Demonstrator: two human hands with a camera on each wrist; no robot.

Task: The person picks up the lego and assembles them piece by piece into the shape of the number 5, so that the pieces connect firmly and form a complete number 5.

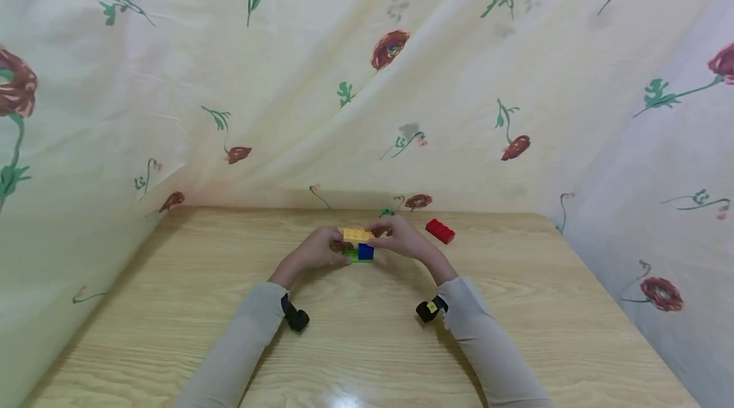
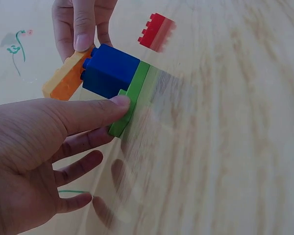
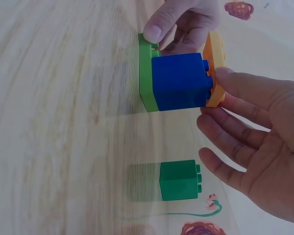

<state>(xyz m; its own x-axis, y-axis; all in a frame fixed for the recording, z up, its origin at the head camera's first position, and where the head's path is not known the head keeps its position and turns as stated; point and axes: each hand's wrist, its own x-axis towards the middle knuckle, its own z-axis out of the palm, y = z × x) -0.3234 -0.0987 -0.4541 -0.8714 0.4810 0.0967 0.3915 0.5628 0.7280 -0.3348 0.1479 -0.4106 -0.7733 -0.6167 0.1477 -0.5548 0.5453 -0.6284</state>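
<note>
A blue toy brick (image 3: 180, 82) stands on one end of a flat light-green plate (image 2: 131, 101) that lies on the table. My left hand (image 1: 318, 247) pinches the plate's other end between thumb and fingers. In my right hand (image 1: 399, 237) a flat yellow-orange plate (image 1: 357, 235) is pinched by one end. That yellow plate sits over the blue brick's studs, and in the right wrist view the studs still show at its underside. Its far end juts out above the bare end of the green plate.
A red brick (image 1: 440, 231) lies on the wooden table (image 1: 355, 344) to the right of my right hand. Beyond that hand stands a darker green brick (image 3: 179, 180). Flowered cloth (image 1: 321, 76) hangs behind and beside the table.
</note>
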